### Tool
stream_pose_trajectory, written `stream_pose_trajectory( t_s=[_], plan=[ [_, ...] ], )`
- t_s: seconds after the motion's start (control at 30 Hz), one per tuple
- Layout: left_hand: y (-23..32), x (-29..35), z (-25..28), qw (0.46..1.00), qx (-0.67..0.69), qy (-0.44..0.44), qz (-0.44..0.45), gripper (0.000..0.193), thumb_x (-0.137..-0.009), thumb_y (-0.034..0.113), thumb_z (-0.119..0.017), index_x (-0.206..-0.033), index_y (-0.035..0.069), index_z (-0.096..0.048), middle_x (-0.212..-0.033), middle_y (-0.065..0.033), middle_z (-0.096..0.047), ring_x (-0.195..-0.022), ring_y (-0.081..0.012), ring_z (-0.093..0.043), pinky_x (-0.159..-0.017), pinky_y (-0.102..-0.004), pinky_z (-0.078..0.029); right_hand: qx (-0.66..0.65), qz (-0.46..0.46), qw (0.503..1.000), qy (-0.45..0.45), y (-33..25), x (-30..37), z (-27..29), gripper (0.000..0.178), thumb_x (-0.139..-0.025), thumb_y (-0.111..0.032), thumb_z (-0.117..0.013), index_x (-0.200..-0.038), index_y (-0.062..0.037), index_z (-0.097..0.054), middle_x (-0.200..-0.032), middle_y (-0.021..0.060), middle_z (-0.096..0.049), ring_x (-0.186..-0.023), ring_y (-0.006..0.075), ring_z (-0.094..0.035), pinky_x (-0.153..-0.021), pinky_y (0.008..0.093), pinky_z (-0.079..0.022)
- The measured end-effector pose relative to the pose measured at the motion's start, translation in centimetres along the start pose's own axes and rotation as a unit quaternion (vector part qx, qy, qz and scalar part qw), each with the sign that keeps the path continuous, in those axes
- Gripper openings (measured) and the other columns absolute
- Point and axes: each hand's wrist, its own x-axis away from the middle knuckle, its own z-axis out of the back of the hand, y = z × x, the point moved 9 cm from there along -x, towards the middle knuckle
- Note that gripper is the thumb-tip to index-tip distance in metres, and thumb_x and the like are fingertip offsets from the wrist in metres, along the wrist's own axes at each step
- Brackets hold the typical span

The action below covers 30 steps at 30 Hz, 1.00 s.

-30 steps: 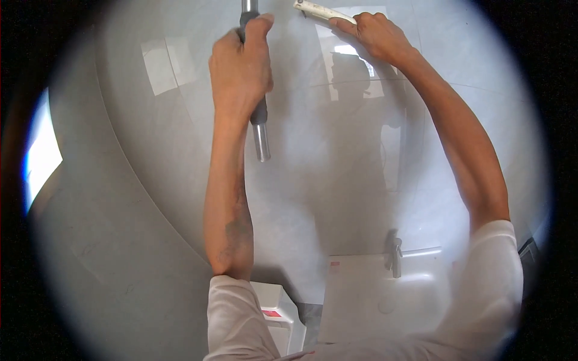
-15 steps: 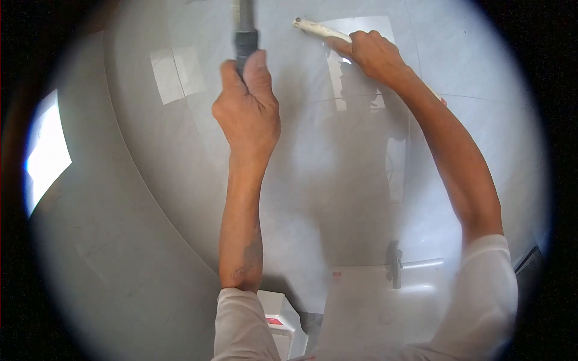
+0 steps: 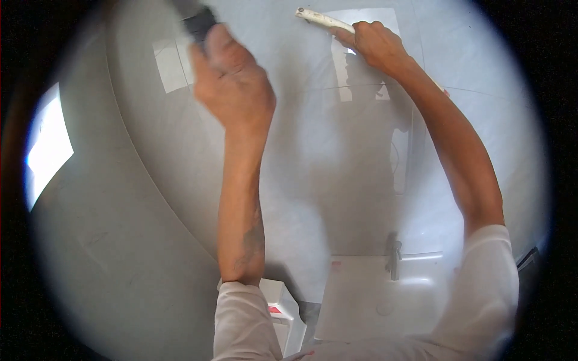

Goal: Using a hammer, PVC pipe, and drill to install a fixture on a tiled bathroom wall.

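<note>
A small red label (image 3: 336, 263) sits at the back left corner of the white washbasin (image 3: 349, 301), its printing too small to make out. A second red label (image 3: 274, 310) marks the front of a white fixture (image 3: 292, 322) just left of the basin, partly hidden by the left sleeve (image 3: 241, 316); what it says cannot be told either. A metal tap (image 3: 394, 263) stands at the back of the basin.

Behind the basin rises a glossy pale grey tiled wall (image 3: 289, 198), with thin joints, bright squarish reflections and a dark figure-like reflection in its middle. A darker grey surface (image 3: 132, 240) meets it along an edge that bends through the lens, and a bright white patch (image 3: 49, 144) shows at the far left.

The left hand (image 3: 238, 87) is closed around the dark grip of a grey tool (image 3: 200, 24), held high against the view of the wall; the tool is blurred and runs out at the upper edge, so its far end cannot be told. The right hand (image 3: 379, 48) is wrapped around a cream stick (image 3: 325, 20), whose near end points up and left, toward the tool but well apart from it
</note>
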Motion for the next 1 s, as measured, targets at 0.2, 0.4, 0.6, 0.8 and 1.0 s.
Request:
stream_pose_trajectory(
  t_s=[0.2, 0.4, 0.6, 0.8, 1.0],
  plan=[
    [-4.2, 2.9, -4.5, 0.932, -0.167, -0.275, 0.164, 0.038, -0.098, 0.034, -0.05, -0.093, -0.003, -0.055, -0.067, -0.0189, -0.063, -0.054, -0.0352, -0.061, -0.052, -0.0396, -0.048, 0.031, 0.092, 0.993, 0.063, 1.0, 0.3, -1.5, 0.051, -0.096, -0.05, -0.047, -0.102, -0.002, -0.065, -0.076, 0.0168, -0.064, -0.068, 0.0324, -0.063, -0.063, 0.0434, -0.051],
    [-1.6, 3.5, -2.5, 0.991, -0.042, -0.118, 0.055, 0.037, -0.097, 0.034, -0.051, -0.09, -0.002, -0.053, -0.063, -0.0192, -0.061, -0.055, -0.039, -0.06, -0.052, -0.0413, -0.048, 0.002, 0.015, 1.0, -0.002, -0.1, 1.2, 0.0, 0.053, -0.095, -0.051, -0.048, -0.106, -0.001, -0.064, -0.082, 0.0161, -0.065, -0.075, 0.0312, -0.064, -0.065, 0.0428, -0.052],
    [-3.8, 3.9, -4.1, 0.942, -0.119, -0.26, 0.176, 0.039, -0.097, 0.037, -0.051, -0.09, -0.002, -0.053, -0.063, -0.0208, -0.061, -0.057, -0.0396, -0.061, -0.054, -0.0435, -0.048, 0.008, 0.017, 1.0, 0.016, 1.4, 0.1, -1.2, 0.06, -0.093, -0.056, -0.048, -0.105, 0.0001, -0.064, -0.082, 0.0169, -0.065, -0.076, 0.0317, -0.064, -0.067, 0.0431, -0.052],
    [-4.1, 3.8, -4.0, 0.979, -0.087, -0.167, 0.073, 0.046, -0.098, 0.041, -0.048, -0.091, -0.003, -0.054, -0.066, -0.021, -0.063, -0.059, -0.0399, -0.061, -0.057, -0.0443, -0.049, 0.022, 0.025, 0.999, 0.031, 1.2, -0.1, -1.3, 0.061, -0.093, -0.057, -0.046, -0.104, -0.0008, -0.064, -0.081, 0.0157, -0.065, -0.074, 0.0306, -0.064, -0.066, 0.0437, -0.052],
    [-2.9, 3.1, -3.2, 0.975, -0.051, -0.189, 0.109, 0.047, -0.097, 0.041, -0.049, -0.084, -0.003, -0.053, -0.067, -0.025, -0.062, -0.064, -0.0446, -0.062, -0.058, -0.0482, -0.048, 0.011, -0.036, 0.999, -0.005, 2.0, 0.2, -1.9, 0.059, -0.095, -0.057, -0.044, -0.105, -0.003, -0.066, -0.078, 0.0144, -0.064, -0.073, 0.0297, -0.065, -0.063, 0.0427, -0.053]
  ],
)
